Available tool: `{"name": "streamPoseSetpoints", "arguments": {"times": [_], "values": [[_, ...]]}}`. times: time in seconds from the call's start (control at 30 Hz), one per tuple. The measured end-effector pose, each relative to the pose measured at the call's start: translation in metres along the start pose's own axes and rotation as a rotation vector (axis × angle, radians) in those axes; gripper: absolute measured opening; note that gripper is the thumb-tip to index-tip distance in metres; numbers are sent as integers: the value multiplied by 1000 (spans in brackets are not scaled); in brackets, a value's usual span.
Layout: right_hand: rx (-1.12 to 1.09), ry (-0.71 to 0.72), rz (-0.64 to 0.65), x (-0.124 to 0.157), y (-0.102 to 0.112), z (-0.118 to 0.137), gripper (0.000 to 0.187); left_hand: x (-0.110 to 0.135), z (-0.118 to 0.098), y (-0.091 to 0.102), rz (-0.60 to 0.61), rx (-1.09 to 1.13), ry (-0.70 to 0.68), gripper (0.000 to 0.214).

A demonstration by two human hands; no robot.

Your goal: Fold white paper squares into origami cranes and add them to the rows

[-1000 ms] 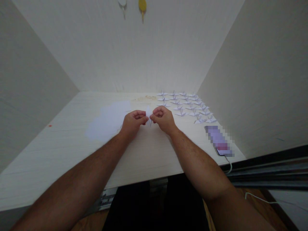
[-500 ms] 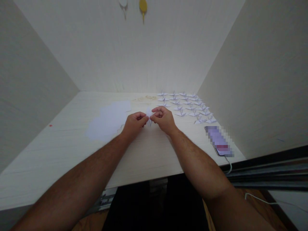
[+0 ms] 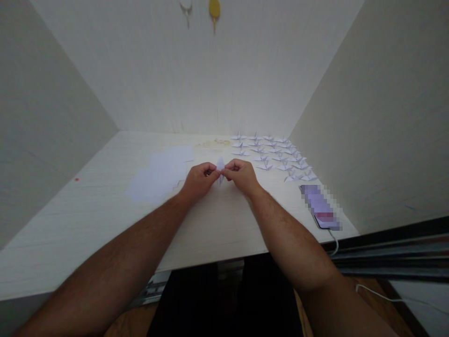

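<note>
Between my two hands is a small piece of folded white paper, narrow and pointed at its top and bottom. My left hand pinches its left side between thumb and fingers. On the opposite side my right hand pinches it too, the fingertips of both hands nearly meeting at the middle. Parts of the paper are hidden behind the fingers. Sheets of white paper lie spread out and overlapping to the left of my left hand. Several folded paper cranes stand in rows beyond my right hand.
A phone with a blurred screen lies near the right edge of the white table, a white cable running from it. Walls enclose the table at the back and both sides. A yellow hook hangs on the back wall.
My right hand's raised fingers have come down and closed on the folded paper. Both hands' fingertips are closer together. The whole view has shifted slightly.
</note>
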State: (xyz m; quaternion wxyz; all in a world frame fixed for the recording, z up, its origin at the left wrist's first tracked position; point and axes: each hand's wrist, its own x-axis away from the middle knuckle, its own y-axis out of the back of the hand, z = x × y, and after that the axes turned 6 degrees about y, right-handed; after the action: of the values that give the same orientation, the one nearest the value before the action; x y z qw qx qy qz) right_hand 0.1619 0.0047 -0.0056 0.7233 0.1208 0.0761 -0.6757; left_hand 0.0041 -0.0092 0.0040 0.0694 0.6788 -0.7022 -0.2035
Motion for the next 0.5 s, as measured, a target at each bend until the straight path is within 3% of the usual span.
{"name": "streamPoseSetpoints", "arguments": {"times": [0.2,0.5], "values": [[10,-18,33,1,-1,3,23,0,5,0,29,-53,-4,19],[74,25,-29,1,2,3,23,0,5,-2,104,-138,-61,18]]}}
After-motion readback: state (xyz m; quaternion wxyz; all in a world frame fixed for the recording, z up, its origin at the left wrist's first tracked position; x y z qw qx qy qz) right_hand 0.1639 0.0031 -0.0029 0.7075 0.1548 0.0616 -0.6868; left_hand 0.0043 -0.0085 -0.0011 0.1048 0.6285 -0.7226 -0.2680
